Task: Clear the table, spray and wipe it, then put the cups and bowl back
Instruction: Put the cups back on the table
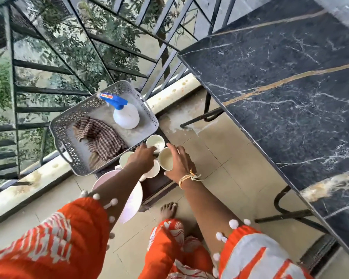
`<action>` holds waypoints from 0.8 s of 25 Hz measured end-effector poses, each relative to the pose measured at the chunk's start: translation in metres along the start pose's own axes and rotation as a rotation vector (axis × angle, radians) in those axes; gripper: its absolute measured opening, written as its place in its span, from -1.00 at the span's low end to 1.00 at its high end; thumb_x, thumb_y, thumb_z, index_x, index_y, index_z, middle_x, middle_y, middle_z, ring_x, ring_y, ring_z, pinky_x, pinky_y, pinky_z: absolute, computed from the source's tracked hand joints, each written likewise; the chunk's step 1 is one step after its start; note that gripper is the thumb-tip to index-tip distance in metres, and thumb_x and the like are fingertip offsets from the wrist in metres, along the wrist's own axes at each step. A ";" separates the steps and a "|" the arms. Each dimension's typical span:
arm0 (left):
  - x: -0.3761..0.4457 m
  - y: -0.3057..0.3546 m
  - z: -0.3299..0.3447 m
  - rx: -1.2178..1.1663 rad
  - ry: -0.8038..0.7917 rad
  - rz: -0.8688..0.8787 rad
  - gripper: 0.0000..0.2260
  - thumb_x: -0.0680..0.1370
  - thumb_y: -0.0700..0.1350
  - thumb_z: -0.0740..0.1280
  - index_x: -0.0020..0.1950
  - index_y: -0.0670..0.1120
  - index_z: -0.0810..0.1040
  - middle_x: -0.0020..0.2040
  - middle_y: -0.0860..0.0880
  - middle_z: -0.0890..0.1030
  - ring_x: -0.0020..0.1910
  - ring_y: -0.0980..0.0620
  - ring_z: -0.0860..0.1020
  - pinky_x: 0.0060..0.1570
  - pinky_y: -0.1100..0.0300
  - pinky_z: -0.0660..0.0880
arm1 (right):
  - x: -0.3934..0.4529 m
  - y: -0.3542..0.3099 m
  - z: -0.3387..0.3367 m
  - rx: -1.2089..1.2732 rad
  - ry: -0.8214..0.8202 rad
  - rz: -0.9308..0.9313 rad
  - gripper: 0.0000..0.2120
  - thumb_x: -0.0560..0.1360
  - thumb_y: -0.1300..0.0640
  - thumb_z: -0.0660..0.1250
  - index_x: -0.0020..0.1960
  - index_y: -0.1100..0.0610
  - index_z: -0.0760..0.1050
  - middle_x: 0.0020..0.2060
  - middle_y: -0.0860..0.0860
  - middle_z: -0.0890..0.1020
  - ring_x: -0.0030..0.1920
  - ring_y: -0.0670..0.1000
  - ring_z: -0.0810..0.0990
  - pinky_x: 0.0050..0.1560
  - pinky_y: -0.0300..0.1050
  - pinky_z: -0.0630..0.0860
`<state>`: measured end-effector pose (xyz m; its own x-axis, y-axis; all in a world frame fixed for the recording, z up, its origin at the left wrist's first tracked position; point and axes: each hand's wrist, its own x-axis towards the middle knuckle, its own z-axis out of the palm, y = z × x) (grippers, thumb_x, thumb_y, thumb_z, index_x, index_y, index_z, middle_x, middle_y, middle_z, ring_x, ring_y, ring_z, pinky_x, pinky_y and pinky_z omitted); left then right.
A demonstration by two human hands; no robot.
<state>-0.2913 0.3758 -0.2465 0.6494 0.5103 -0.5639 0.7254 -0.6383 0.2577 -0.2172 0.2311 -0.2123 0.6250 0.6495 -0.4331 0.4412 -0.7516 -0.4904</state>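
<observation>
Head view: left hand [142, 157] hides cups; right hand [179, 164] grips cup [166, 162].

Orange printed clothing, white pom-pom trim

Both sleeves [54, 238] are orange with pale grey-white print; the right hand [181, 164] wears yellow thread at its wrist; bare foot [168, 210].

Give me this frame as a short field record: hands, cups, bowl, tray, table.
left hand: over a cluster of white cups, fingers on the far cup
right hand: wrapped around one white cup
bowl: pale pink, on the low dark stand, partly under the left forearm
tray: grey perforated basket holding a spray bottle and a checked cloth
table: black marble top, nothing visible on it
</observation>
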 end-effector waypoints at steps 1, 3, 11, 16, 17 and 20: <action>0.007 -0.001 0.000 -0.001 -0.016 -0.011 -0.71 0.55 -0.05 0.25 0.26 0.01 0.53 0.17 -0.19 0.47 0.19 -0.23 0.48 0.18 -0.10 0.45 | 0.001 0.002 0.000 0.030 0.020 0.007 -0.10 0.26 0.16 0.55 0.46 -0.15 0.18 0.35 0.01 0.36 0.25 0.16 0.47 0.11 0.01 0.51; 0.016 -0.001 -0.001 -0.004 -0.021 -0.028 -0.73 0.56 0.06 0.27 0.16 -0.02 0.60 0.11 -0.20 0.52 0.14 -0.22 0.51 0.12 -0.07 0.48 | 0.002 0.006 -0.004 0.067 0.052 0.010 -0.13 0.23 0.13 0.55 0.42 -0.16 0.21 0.29 -0.01 0.41 0.21 0.16 0.50 0.07 0.02 0.55; 0.018 -0.006 0.007 -0.084 0.063 -0.050 -0.76 0.47 0.08 0.34 0.02 0.01 0.67 0.05 -0.14 0.61 0.11 -0.21 0.55 0.08 -0.07 0.50 | -0.006 0.020 -0.006 0.153 0.103 0.011 -0.14 0.19 0.13 0.55 0.38 -0.16 0.25 0.21 -0.02 0.47 0.14 0.14 0.54 -0.02 0.00 0.57; 0.008 -0.005 0.005 -0.118 0.141 -0.053 -0.82 0.51 -0.07 0.34 0.08 0.00 0.65 0.11 -0.14 0.59 0.14 -0.22 0.54 0.11 -0.02 0.47 | -0.015 0.031 0.000 0.179 0.143 0.006 -0.15 0.18 0.12 0.55 0.38 -0.18 0.26 0.20 -0.04 0.47 0.15 0.13 0.53 0.00 0.03 0.57; 0.006 -0.004 0.002 -0.121 0.149 -0.053 -0.82 0.52 -0.06 0.33 0.08 0.02 0.64 0.11 -0.12 0.59 0.13 -0.22 0.54 0.09 0.00 0.47 | -0.018 0.030 0.000 0.194 0.154 0.008 -0.15 0.18 0.10 0.56 0.38 -0.18 0.27 0.19 -0.03 0.47 0.15 0.12 0.53 0.01 0.02 0.57; -0.006 0.006 -0.011 -0.120 0.202 -0.046 -0.81 0.54 0.01 0.32 0.10 0.03 0.63 0.16 -0.09 0.58 0.12 -0.21 0.54 0.04 0.04 0.44 | -0.024 0.028 -0.007 0.282 0.220 0.037 -0.17 0.19 0.01 0.58 0.38 -0.16 0.31 0.15 -0.01 0.50 0.13 0.09 0.54 0.05 -0.03 0.55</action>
<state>-0.2885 0.3757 -0.2328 0.6387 0.6499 -0.4120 0.7694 -0.5447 0.3336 -0.2154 0.1939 -0.2105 0.7742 0.5593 -0.2963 0.2399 -0.6925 -0.6803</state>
